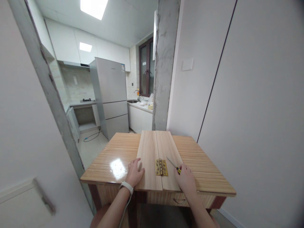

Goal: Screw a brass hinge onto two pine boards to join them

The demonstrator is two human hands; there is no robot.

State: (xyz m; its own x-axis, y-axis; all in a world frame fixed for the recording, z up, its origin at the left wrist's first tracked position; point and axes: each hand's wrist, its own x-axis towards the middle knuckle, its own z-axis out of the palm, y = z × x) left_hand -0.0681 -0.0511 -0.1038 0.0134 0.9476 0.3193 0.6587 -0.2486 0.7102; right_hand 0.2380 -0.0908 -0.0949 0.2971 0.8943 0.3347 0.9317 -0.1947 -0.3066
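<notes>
Two pale wooden boards lie side by side on the table, the left board (147, 152) and the right board (167, 142) meeting along a thin seam. A brass hinge (161, 167) lies open and flat across that seam, with screws or screw holes visible in its leaves. My left hand (135, 172), with a white watch on the wrist, rests at the left board's outer edge, fingers apart. My right hand (186, 177) is closed around a screwdriver (177, 170) with a yellow and black handle. The screwdriver's shaft points up and left over the right board, beyond the hinge.
Under the boards is a wood-grain table (204, 161) with a drawer handle (179, 200) at its front. A white wall (249, 95) stands close on the right. Beyond the doorway are a grey fridge (114, 85), a sink (133, 101) and a cable (92, 136) on the floor.
</notes>
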